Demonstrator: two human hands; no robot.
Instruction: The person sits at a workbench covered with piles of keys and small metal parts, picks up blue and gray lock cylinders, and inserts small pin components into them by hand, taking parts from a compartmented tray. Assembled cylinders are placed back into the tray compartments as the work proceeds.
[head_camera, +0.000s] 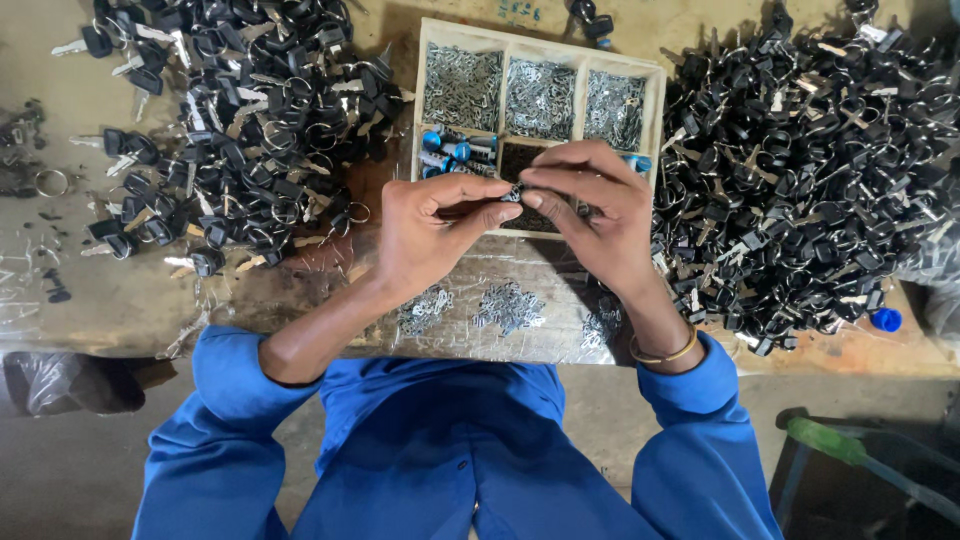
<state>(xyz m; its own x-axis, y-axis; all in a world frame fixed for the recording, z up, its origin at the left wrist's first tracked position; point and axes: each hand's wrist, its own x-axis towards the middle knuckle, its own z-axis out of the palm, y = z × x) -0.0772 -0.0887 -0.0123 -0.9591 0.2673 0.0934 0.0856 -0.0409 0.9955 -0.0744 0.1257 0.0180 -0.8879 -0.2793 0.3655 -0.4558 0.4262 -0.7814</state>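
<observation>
Blue sleeves (230, 400) frame the view. Left hand (425, 235) and right hand (590, 215) meet fingertip to fingertip, pinching a small metal part (513, 194) just above a compartmented wooden tray (655, 100). The tray holds silvery parts and blue-capped pieces (450, 152). Black-headed key heaps (810, 170) flank it; three small metal piles (508, 305) lie on plastic sheet.

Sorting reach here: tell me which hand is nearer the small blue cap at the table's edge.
Right. The right hand is over the wooden tray, on the same side as the blue cap; the left hand sits farther off, beyond the right.
</observation>
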